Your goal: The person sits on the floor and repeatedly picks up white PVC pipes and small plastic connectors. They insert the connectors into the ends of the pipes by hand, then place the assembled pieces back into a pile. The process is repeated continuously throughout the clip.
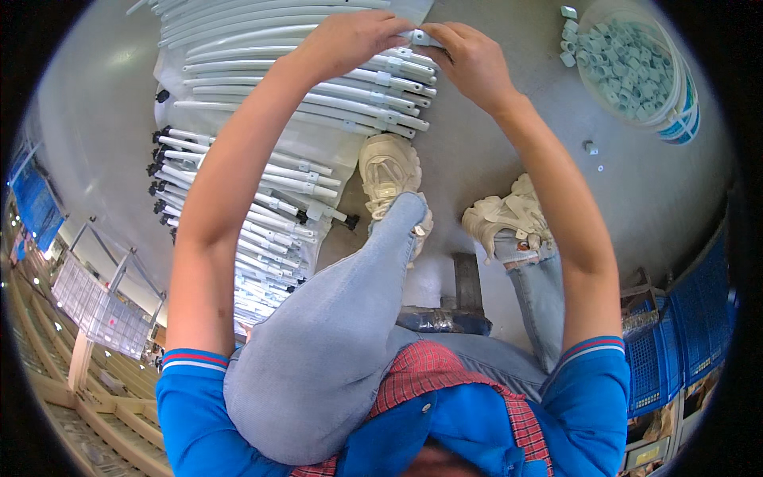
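Note:
Both my arms reach forward over a row of white metal tubes (357, 107), many with a pale plastic sleeve fitted near the end. My left hand (357, 42) pinches the end part of a white tube; most of that tube is hidden behind the hand and forearm. At the tube's tip, my right hand (468, 56) grips with thumb and fingers. A small pale fitting (421, 38) with a dark hole shows between the two hands. Nearer me on the left lie shorter white tubes (298, 179) with black end pieces.
A clear-walled bucket (667, 110) full of pale plastic sleeves stands at the right, with several loose sleeves (568, 36) beside it. Another small fitting (591, 148) lies on the floor. Blue plastic crates (650, 358) are at lower right, a wire basket (98, 304) at lower left.

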A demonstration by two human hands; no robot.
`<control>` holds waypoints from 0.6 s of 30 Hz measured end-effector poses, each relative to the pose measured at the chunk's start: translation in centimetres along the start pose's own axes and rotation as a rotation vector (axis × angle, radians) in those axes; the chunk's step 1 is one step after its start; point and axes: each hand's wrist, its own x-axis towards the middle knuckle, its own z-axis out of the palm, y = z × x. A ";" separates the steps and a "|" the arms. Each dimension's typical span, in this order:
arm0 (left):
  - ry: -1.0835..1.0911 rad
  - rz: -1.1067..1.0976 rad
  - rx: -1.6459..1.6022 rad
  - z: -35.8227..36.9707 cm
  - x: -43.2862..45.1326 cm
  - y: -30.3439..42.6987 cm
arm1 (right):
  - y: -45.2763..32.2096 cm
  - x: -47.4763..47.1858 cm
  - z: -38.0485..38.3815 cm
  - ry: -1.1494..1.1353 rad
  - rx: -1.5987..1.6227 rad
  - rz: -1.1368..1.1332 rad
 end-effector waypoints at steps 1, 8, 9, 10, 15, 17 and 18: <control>-0.017 -0.020 0.012 0.6 -0.1 -1.3 | 0.4 -0.1 1.5 -0.002 -0.022 0.045; 0.516 -0.169 0.203 5.7 -7.9 -5.7 | -1.3 -3.2 6.8 0.015 0.087 0.289; 0.478 -0.269 0.173 6.5 -8.4 -5.8 | -1.6 -4.2 7.4 0.015 0.064 0.298; 0.471 -0.273 0.197 6.5 -8.6 -5.6 | -2.3 -4.5 7.6 0.026 0.027 0.319; 0.452 -0.265 0.271 7.2 -8.7 -5.7 | -3.4 -4.7 6.9 -0.073 -0.100 0.345; 0.423 -0.282 0.239 6.5 -7.8 -4.6 | -3.5 -5.2 4.2 -0.163 -0.210 0.358; 0.379 -0.290 0.283 6.0 -7.5 -4.2 | -3.8 -6.0 2.7 -0.200 -0.236 0.410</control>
